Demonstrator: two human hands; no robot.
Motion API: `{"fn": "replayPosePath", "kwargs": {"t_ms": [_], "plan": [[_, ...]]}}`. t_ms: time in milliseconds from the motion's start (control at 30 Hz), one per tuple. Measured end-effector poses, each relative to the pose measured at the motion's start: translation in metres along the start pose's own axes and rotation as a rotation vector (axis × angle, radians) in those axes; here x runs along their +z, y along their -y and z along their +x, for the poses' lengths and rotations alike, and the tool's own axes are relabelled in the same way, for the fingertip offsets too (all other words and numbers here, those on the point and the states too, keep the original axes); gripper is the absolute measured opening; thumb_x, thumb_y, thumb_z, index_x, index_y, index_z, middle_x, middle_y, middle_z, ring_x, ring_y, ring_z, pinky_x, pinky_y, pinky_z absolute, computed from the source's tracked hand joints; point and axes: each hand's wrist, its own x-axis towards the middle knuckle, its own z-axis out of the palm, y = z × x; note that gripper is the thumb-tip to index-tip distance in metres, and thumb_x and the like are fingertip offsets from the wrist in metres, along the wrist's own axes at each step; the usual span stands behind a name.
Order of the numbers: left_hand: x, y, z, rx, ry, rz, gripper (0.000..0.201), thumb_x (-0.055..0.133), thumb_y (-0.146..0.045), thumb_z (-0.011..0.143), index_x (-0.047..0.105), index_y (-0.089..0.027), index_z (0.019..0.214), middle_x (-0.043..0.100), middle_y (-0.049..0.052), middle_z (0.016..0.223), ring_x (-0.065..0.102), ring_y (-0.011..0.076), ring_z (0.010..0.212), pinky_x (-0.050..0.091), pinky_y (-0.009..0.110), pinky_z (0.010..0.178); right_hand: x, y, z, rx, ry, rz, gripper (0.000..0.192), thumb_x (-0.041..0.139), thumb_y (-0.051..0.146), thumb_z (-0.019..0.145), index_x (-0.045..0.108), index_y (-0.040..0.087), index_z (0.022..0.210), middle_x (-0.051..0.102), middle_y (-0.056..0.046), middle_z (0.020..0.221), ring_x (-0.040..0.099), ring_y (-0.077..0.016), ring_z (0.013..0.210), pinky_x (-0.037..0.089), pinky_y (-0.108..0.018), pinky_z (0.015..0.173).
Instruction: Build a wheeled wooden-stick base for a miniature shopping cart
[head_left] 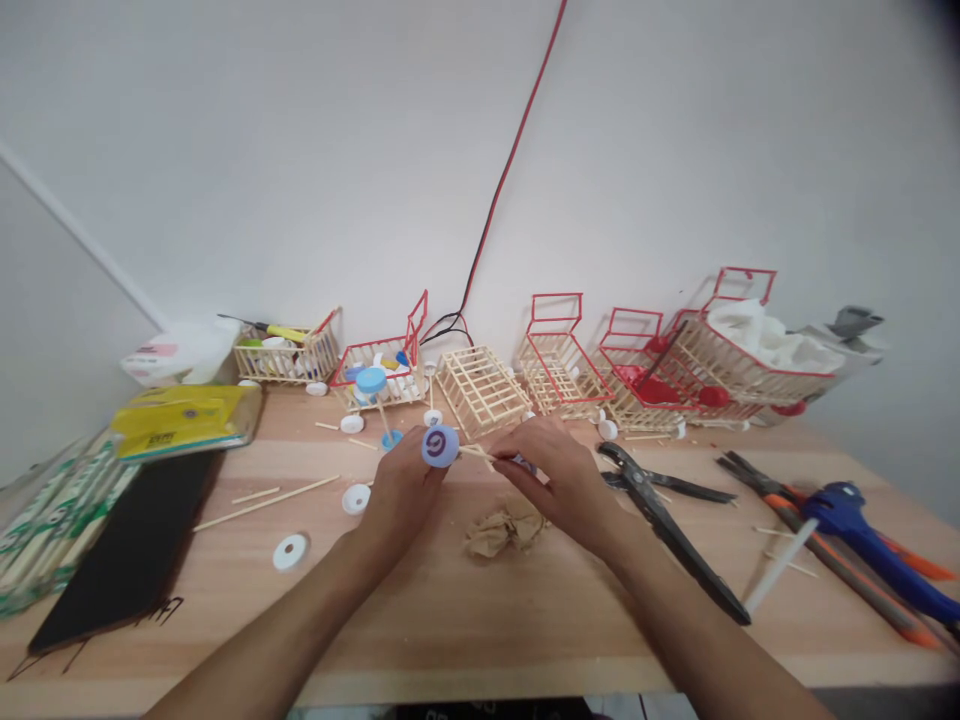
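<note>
Left hand: the left hand (401,490) is raised just above the wooden table (480,620), fingers pinched on a round lilac bottle cap (440,446), whose flat printed face is turned up toward the camera.
Right hand: the right hand (559,478) is closed in a pinch on the other end of a thin wooden stick (475,454); something small and pale shows under its fingertips, too hidden to identify.
Stick axis: the stick runs nearly level between the two hands, its long axis going left to right, with the left end meeting the cap and the right end tilted slightly down into the right fingers.
Below the hands: a crumpled scrap of brown paper (506,528) lies on the table just under the right hand.
Left of the left hand: white plastic discs (290,551) and loose sticks lie near; a yellow packet (184,418) sits well apart.
Right of the right hand: black pliers (667,520) lie just beside the wrist, and a blue glue gun (862,530) lies farther out.
Beyond the hands: a bare stick-built basket (482,390) stands nearest, in a row of red-framed toy trolleys (559,365) along the wall.
</note>
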Motion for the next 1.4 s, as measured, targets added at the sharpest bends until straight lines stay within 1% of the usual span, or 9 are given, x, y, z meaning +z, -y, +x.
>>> {"fn": "replayPosePath", "kwargs": {"t_ms": [167,367,500,700,833,967,1067,1233,1400], "plan": [[-0.004,-0.005,0.002,0.048,-0.054,0.038,0.013,0.055,-0.024,0.086,0.067,-0.022,0.083,0.069,0.005,0.084,0.061,0.0200,0.082,0.045,0.028,0.075,-0.001,0.001,0.001,0.063,-0.021,0.012,0.014,0.051,0.027,0.093,0.064,0.022,0.091,0.067,-0.004,0.084,0.059,-0.0176,0.081,0.041,-0.032,0.075],[-0.010,-0.016,0.005,0.152,-0.052,-0.054,0.009,0.057,-0.022,0.086,0.067,-0.022,0.085,0.068,0.004,0.086,0.059,0.0183,0.082,0.043,0.027,0.074,-0.007,-0.005,0.003,0.134,-0.147,0.046,0.011,0.053,0.026,0.092,0.062,0.022,0.089,0.066,-0.004,0.083,0.059,-0.0184,0.080,0.043,-0.032,0.073],[-0.009,-0.016,0.004,0.098,-0.048,-0.084,0.009,0.059,-0.023,0.086,0.066,-0.021,0.082,0.069,0.004,0.086,0.057,0.0162,0.075,0.042,0.026,0.069,-0.005,-0.009,0.001,0.209,-0.164,0.095,0.010,0.054,0.026,0.091,0.062,0.021,0.087,0.065,-0.003,0.081,0.058,-0.0163,0.077,0.043,-0.029,0.073],[-0.008,-0.019,0.002,-0.031,-0.008,-0.199,0.009,0.064,-0.027,0.082,0.067,-0.020,0.077,0.066,0.001,0.078,0.057,0.0140,0.069,0.040,0.023,0.063,-0.002,-0.013,0.000,0.351,-0.198,0.175,0.013,0.056,0.029,0.089,0.063,0.021,0.083,0.066,-0.001,0.077,0.058,-0.0142,0.068,0.044,-0.025,0.064],[-0.006,-0.021,0.001,-0.127,-0.003,-0.276,0.011,0.067,-0.029,0.078,0.066,-0.019,0.074,0.064,0.000,0.073,0.055,0.0132,0.065,0.039,0.022,0.059,0.000,-0.014,0.000,0.348,-0.220,0.181,0.010,0.057,0.026,0.088,0.064,0.020,0.084,0.066,-0.001,0.079,0.059,-0.0145,0.071,0.044,-0.025,0.067],[-0.005,-0.019,0.001,-0.135,0.039,-0.276,0.015,0.065,-0.032,0.080,0.066,-0.018,0.075,0.064,0.000,0.073,0.055,0.0129,0.064,0.039,0.021,0.058,0.001,-0.014,0.001,0.309,-0.220,0.140,0.007,0.057,0.022,0.087,0.063,0.020,0.084,0.066,-0.002,0.079,0.059,-0.0150,0.073,0.044,-0.026,0.070],[-0.005,-0.018,0.002,-0.112,0.077,-0.230,0.019,0.060,-0.036,0.082,0.066,-0.018,0.082,0.066,0.001,0.079,0.056,0.0137,0.067,0.040,0.022,0.060,0.002,-0.013,0.002,0.292,-0.212,0.138,0.008,0.057,0.022,0.087,0.063,0.019,0.084,0.067,-0.002,0.081,0.060,-0.0150,0.076,0.044,-0.026,0.072],[-0.002,-0.018,0.003,-0.155,0.161,-0.224,0.028,0.056,-0.043,0.082,0.066,-0.017,0.090,0.061,0.000,0.067,0.053,0.0134,0.058,0.040,0.022,0.054,0.001,-0.013,0.004,0.307,-0.225,0.141,0.007,0.058,0.021,0.088,0.064,0.017,0.086,0.066,-0.002,0.082,0.058,-0.0136,0.077,0.042,-0.024,0.073],[-0.003,-0.016,0.005,-0.168,0.125,-0.096,0.036,0.050,-0.045,0.082,0.061,-0.017,0.101,0.064,0.002,0.075,0.058,0.0162,0.063,0.043,0.024,0.057,0.002,-0.016,0.003,0.279,-0.249,0.167,0.007,0.057,0.019,0.088,0.063,0.016,0.088,0.066,-0.002,0.084,0.058,-0.0126,0.079,0.041,-0.023,0.075]]}}
